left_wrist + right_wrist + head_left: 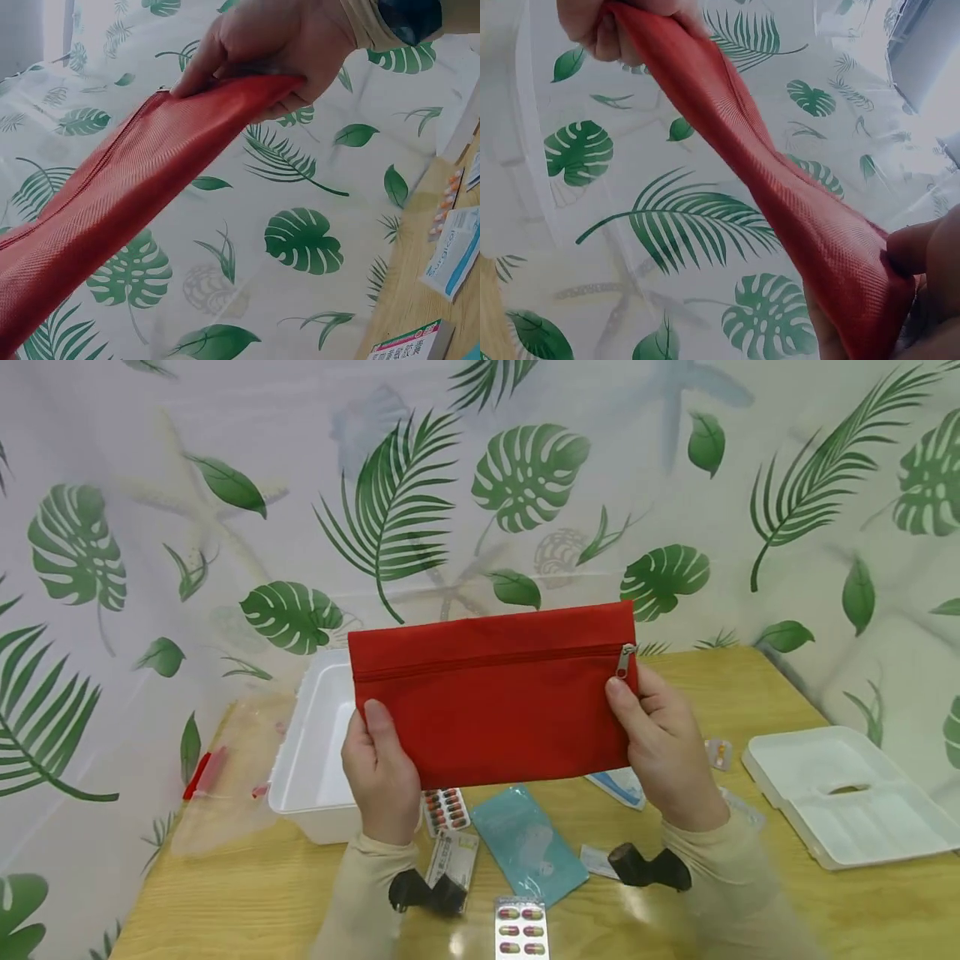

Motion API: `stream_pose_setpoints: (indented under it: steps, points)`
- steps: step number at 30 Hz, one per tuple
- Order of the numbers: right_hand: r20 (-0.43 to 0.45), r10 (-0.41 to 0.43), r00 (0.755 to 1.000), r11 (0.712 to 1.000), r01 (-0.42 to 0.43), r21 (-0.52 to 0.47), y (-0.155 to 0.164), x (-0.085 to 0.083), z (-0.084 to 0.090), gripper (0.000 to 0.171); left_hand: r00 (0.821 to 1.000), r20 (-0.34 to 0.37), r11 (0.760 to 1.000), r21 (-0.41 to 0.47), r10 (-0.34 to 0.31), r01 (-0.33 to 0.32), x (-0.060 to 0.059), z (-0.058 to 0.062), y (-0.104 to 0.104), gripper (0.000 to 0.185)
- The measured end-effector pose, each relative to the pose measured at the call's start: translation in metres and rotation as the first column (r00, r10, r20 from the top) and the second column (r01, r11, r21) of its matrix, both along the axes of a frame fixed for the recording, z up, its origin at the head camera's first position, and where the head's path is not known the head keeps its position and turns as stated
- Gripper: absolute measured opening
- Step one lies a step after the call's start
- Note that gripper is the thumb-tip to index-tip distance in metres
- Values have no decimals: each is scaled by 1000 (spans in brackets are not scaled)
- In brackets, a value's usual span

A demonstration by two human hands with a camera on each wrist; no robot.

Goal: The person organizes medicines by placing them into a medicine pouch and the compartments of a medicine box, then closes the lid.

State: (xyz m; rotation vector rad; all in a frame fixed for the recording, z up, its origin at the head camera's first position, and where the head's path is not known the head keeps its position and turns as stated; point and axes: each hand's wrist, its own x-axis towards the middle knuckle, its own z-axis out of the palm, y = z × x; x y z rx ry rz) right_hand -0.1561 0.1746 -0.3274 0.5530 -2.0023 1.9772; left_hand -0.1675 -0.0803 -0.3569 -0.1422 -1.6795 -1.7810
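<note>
A flat red zippered pouch [495, 718] is held up in the air above the table, its zipper running along the upper part of its face. My left hand [384, 768] grips its left end, thumb on the front. At the right end, my right hand [666, 743] pinches the pouch, with the thumb just under the metal zipper pull [625, 660]. The zipper appears closed in the head view. Both wrist views show the red cloth stretched out, and its underside lies clear of the tabletop.
Behind the pouch stands a white plastic bin [318, 752], with a clear plastic lid [232, 777] to its left. A white tray [862, 793] lies at right. Below are capsule blister packs [521, 931], a small box [453, 860] and a teal packet [532, 847] on the wooden table [225, 893].
</note>
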Motion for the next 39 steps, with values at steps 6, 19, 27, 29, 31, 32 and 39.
stream_pose_setpoints:
  steps: [6,19,27,29,31,32,39]
  points:
    - [114,166,979,985,-160,-65,-10,15,6,31,998,-24,998,42,55,-54,1,-5,-12,42]
    - [-67,-12,998,996,18,90,-18,29,9,28,951,-293,903,-374,100,-210,24,8,9,16]
    - [-569,-118,814,901,328,283,-41,37,3,22,910,-322,855,-515,-262,64,62,20,56,24]
    - [-663,-105,741,849,415,328,-48,40,1,30,914,-314,851,-522,-256,59,66,23,64,30]
    - [-726,-90,682,809,475,346,-54,43,-1,33,923,-306,856,-515,-232,44,68,25,69,31]
    - [-748,-85,659,797,495,347,-57,44,-2,32,928,-301,860,-510,-217,35,69,25,70,29]
    - [-779,-48,626,795,496,349,-66,46,-4,29,915,-369,857,-513,-164,-54,66,25,62,20]
